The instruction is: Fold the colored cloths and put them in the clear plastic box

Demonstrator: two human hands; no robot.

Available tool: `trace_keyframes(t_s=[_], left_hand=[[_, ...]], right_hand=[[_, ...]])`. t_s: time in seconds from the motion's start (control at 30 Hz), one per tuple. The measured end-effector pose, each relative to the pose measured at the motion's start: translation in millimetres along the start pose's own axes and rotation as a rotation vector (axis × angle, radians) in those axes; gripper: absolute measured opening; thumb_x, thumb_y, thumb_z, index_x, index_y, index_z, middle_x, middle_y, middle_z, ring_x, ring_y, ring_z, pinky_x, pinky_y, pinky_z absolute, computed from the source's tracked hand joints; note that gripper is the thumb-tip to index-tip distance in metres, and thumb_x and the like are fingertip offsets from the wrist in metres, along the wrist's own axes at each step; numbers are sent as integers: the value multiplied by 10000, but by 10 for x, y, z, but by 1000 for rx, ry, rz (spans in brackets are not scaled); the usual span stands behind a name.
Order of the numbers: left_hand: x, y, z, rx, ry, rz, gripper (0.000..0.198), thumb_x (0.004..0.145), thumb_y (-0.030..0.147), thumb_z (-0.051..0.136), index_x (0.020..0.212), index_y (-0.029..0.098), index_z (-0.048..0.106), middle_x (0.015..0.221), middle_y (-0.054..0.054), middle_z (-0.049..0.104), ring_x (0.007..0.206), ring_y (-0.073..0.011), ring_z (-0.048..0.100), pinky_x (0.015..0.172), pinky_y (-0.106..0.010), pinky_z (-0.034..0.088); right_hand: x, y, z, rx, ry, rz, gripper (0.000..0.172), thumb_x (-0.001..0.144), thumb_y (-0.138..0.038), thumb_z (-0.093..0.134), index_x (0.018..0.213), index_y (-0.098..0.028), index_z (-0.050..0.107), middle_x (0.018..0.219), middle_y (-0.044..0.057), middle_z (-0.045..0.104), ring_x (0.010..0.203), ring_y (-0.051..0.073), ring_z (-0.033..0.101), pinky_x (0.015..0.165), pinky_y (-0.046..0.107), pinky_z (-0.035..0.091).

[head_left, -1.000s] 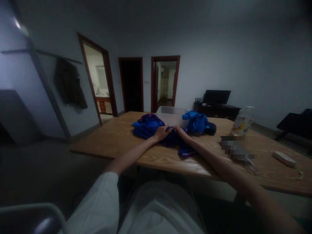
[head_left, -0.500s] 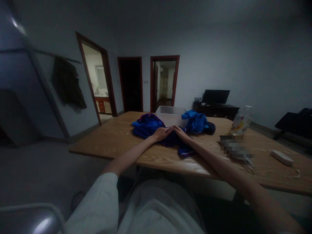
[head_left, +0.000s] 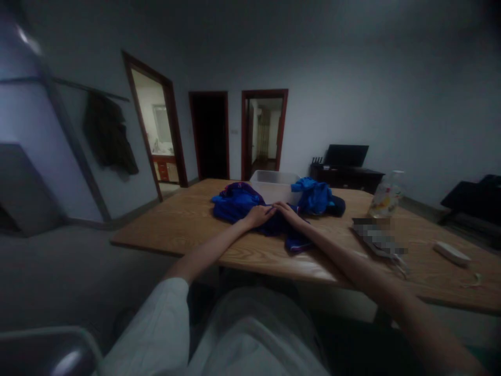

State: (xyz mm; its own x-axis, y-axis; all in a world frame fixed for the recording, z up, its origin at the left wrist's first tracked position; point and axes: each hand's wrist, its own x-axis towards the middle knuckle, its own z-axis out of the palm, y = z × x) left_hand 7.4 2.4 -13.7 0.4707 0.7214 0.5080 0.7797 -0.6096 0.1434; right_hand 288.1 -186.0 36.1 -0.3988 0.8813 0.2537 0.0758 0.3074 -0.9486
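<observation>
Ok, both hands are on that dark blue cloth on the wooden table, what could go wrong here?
The left hand and right hand rest on the crumpled dark blue garment, whose near end lies close to the front edge of the wooden table; a tug might slide it off. The clear plastic bottle stands at the right; a wide arm sweep could tip it.

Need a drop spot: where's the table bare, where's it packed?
Bare: left end of the table, from the dark garment to the left edge; also a smaller patch between blurred item and white box. Crowded: the middle, left hand and right hand on that garment, bin and blue garment behind, bottle further right.
</observation>
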Motion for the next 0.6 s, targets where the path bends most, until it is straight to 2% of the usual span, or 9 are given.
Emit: trace_keyframes(t_s=[0.2, 0.3, 0.4, 0.6], left_hand=[[-2, 0, 8, -4, -2, -3, 551, 1100, 537, 323, 1276, 188, 711, 1093, -136, 784, 1024, -264, 754, 864, -309, 541], [-4, 10, 16, -16, -5, -28, 552, 1097, 541, 327, 1281, 190, 711, 1090, -134, 785, 1027, -262, 755, 875, -309, 543], [-6, 11, 29, -23, -6, -40, 566, 1095, 551, 321, 1280, 191, 717, 1094, -142, 783, 1034, -273, 753, 884, -322, 542], [16, -42, 79, -147, 11, -87, 582, 1094, 571, 299, 1266, 228, 737, 1107, -105, 788, 1049, -267, 748, 903, -313, 535]], right_hand=[[-85, -156, 88, -16, -45, 42, 549, 976, -382, 502, 1502, -226, 525, 1569, 84, 522, 1522, 251, 366, 1266, 481, 316], [-172, -181, 43, -28, -58, 41, 554, 965, -379, 520, 1505, -259, 525, 1593, 58, 496, 1541, 231, 341, 1282, 444, 290], [-159, -75, 6, -14, -28, 7, 536, 968, -421, 494, 1485, -291, 553, 1572, 37, 522, 1532, 226, 364, 1275, 406, 323], [102, 312, 47, -26, 72, -54, 517, 974, -391, 463, 1469, -263, 544, 1526, 58, 565, 1502, 251, 403, 1252, 454, 361]])
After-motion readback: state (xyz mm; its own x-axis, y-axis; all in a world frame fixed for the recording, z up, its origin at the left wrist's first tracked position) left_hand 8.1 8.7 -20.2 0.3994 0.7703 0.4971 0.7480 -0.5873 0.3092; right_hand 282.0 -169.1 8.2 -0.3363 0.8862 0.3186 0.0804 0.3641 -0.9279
